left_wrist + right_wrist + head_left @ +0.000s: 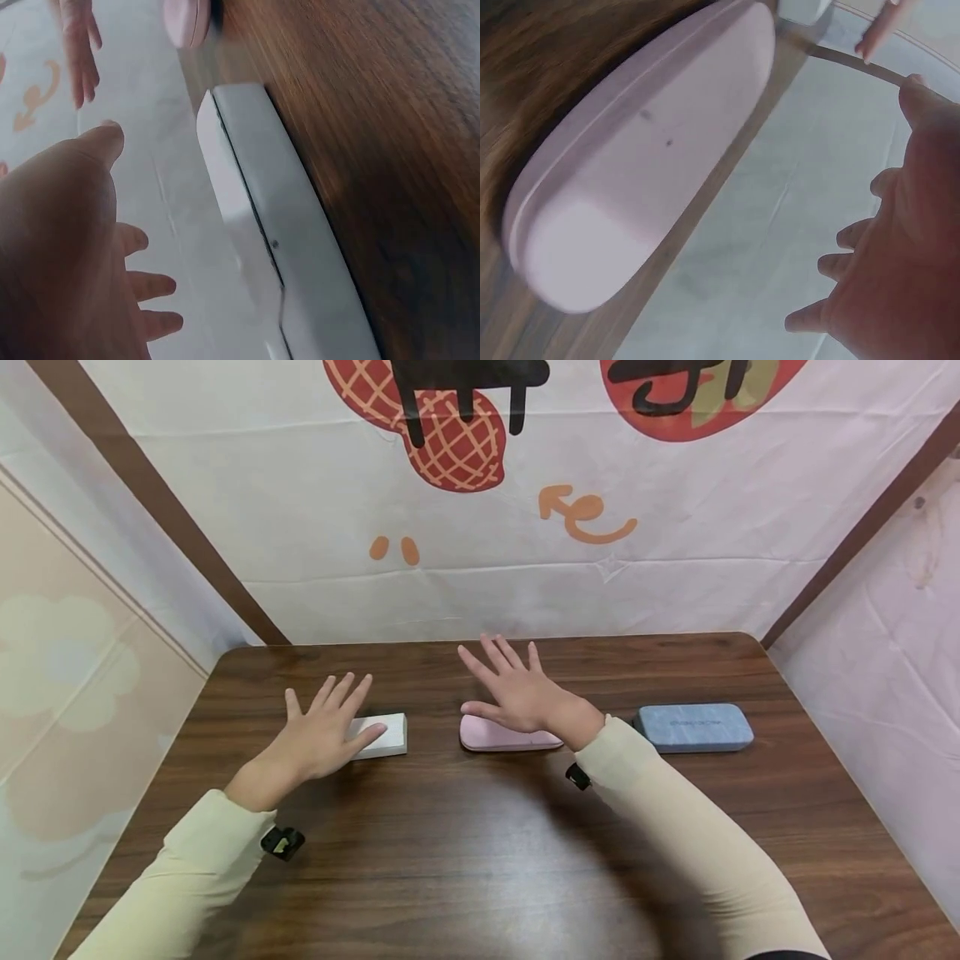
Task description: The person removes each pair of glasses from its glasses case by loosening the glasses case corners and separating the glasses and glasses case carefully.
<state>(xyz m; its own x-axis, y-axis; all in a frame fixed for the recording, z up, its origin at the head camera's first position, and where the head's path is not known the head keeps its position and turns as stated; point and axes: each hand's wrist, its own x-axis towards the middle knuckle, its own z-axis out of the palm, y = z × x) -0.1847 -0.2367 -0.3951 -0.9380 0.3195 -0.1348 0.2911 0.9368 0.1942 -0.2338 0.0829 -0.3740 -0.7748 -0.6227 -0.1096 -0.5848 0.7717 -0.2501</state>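
The wooden table [435,877] has its far edge along a printed cloth [487,597], and three cases lie in a row set in from that edge — the white case [392,739] on the left, the pink case [510,741] mid-table, the blue case [693,728] toward the right edge, with wood between them and across the near side. The left hand [318,737] hovers by the white case, the right hand [521,695] above the pink one, fingers straight and spread, both apart from the cases. Lettering on the blue lid is too small to read.
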